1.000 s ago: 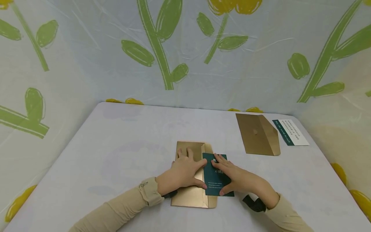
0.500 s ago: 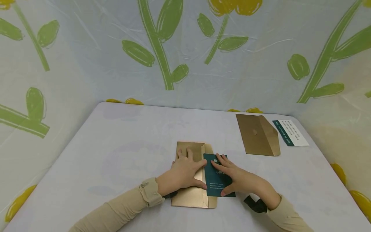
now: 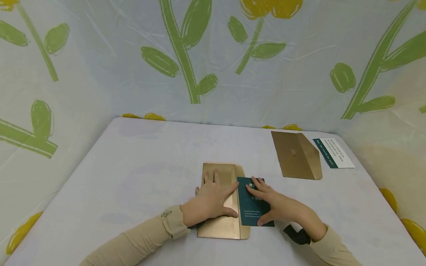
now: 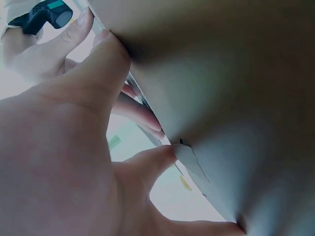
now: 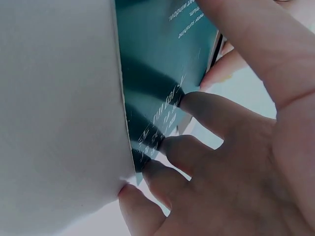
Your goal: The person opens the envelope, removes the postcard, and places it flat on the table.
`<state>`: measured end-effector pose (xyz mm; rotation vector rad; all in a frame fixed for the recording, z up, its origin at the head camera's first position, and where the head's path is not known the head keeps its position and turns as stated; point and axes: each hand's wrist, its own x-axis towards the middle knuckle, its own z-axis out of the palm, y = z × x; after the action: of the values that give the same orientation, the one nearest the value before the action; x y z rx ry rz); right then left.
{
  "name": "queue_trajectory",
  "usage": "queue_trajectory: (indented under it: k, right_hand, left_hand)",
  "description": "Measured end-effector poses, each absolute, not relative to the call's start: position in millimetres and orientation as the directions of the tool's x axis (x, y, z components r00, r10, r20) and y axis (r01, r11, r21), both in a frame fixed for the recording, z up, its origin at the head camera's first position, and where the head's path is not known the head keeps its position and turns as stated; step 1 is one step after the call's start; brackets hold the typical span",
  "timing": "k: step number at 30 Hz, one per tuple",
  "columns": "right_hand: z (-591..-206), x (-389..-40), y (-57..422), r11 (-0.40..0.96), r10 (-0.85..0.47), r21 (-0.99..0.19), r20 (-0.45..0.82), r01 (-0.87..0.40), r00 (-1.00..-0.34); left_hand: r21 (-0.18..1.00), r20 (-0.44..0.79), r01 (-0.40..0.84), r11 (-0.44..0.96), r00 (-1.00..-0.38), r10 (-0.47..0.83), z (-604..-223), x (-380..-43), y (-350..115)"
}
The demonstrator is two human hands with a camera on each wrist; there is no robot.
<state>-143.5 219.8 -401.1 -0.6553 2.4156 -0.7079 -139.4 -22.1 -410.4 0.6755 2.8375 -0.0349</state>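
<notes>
A gold envelope (image 3: pixel 217 226) lies near the front middle of the table in the head view, its flap (image 3: pixel 244 232) spread toward the right. My left hand (image 3: pixel 213 199) rests on it with fingers apart; in the left wrist view the fingertips press the envelope (image 4: pixel 236 98). Partly over the flap lies a dark green card (image 3: pixel 247 205) with pale printed text. Spread fingers of my right hand (image 3: pixel 279 205) touch this card from the right. In the right wrist view, several fingertips meet the card (image 5: pixel 152 64), while one finger reaches the white surface beyond its edge.
Toward the back right of the white table (image 3: pixel 149 147) lies a second gold envelope (image 3: pixel 289 155) with its flap out. Beside it is a white card with a green band (image 3: pixel 334 152). A flower-patterned sheet (image 3: pixel 110 74) rises behind the table and at both sides.
The green card has slid a little to the right along the envelope, together with my right hand. My left hand stays on the gold envelope almost unmoved.
</notes>
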Motion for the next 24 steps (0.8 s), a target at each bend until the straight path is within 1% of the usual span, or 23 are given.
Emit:
queue_trajectory:
  k: [7,16,24]
  right_hand:
    - [-401,-142,226,0.747,-0.572,-0.594,-0.344,-0.3,-0.744]
    - [-400,-143,234,0.742,-0.582,-0.592,-0.334,-0.316,-0.741]
    - [-400,-143,242,0.757,-0.563,-0.584,-0.354,-0.294,-0.747]
  left_hand:
    - [0.002,-0.24,0.453,0.891,-0.865,0.44,-409,-139,-21]
    - [0.045,-0.251,0.456,0.889,-0.856,0.452,-406,-138,-21]
    - [0.056,-0.263,0.45,0.891,-0.854,0.448,-405,-138,-23]
